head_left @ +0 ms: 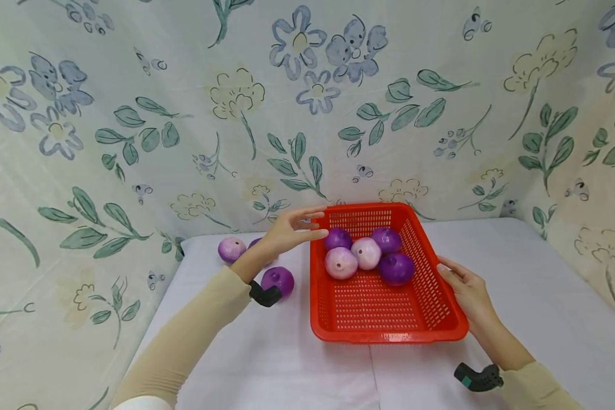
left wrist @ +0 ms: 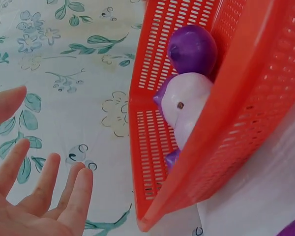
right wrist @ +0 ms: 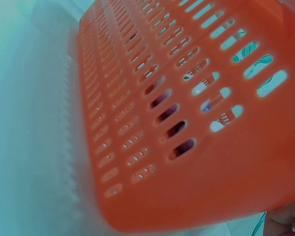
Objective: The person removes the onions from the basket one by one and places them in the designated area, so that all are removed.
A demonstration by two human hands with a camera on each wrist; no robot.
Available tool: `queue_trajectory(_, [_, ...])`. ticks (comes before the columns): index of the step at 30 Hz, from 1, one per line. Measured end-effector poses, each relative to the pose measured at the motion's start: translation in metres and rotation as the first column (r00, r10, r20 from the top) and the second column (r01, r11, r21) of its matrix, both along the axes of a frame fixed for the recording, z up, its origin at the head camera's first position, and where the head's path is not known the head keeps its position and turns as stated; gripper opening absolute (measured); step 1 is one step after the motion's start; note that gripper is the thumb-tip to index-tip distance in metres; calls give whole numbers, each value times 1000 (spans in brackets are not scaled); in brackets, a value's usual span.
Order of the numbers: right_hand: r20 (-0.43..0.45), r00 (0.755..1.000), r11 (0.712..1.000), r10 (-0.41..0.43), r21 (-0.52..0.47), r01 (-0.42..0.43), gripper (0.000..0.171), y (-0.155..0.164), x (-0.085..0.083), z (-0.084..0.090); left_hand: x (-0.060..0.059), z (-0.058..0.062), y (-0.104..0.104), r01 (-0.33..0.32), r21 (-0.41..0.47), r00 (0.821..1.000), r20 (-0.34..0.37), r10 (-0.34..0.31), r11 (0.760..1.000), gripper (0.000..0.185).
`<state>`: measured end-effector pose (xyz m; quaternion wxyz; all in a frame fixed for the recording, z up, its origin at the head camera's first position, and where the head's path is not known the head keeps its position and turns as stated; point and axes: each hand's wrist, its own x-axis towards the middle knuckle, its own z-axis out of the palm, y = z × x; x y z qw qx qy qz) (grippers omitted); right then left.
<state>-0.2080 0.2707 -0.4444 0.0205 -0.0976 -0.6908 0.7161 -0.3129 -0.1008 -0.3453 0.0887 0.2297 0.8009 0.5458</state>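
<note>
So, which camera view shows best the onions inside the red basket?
The head view: all five onions lie unobstructed at the far end of the red basket, three purple and two pale. The left wrist view shows only about three, partly hidden behind the basket wall. The right wrist view gives only dark glimpses through the slots.

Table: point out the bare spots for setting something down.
Bare table right of the basket, beyond the right hand; also the near strip in front of the basket. Crowded: left of the basket, where onions lie under the left hand.
</note>
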Motion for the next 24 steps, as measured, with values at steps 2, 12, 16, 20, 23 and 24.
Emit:
queue_trajectory(2, [-1, 1000, 1000, 0, -9, 0, 69, 0, 0, 0, -1, 1, 11, 9, 4, 1000, 8, -9, 1000, 56])
queue_trajectory(12, [-16, 1000, 999, -4, -40, 3, 69, 0, 1, 1, -3, -6, 70, 42, 44, 998, 46, -44, 998, 55])
queue_trajectory(16, [-20, 1000, 999, -2, -45, 1, 69, -1, 1, 0, -1, -14, 90, 55, 40, 997, 47, -57, 998, 56])
queue_trajectory(20, [-16, 1000, 999, 0, -43, 0, 69, 0, 0, 0, 0, -20, 107, 52, 22, 998, 33, -52, 998, 55])
queue_trajectory(23, [-10, 1000, 999, -3, -42, 3, 69, 0, 0, 0, 0, -24, 119, 53, 4, 998, 40, -53, 999, 56])
queue_trajectory(24, [-9, 1000, 999, -3, -44, 3, 69, 0, 0, 0, 0, -26, 123, 45, -10, 998, 48, -44, 999, 56])
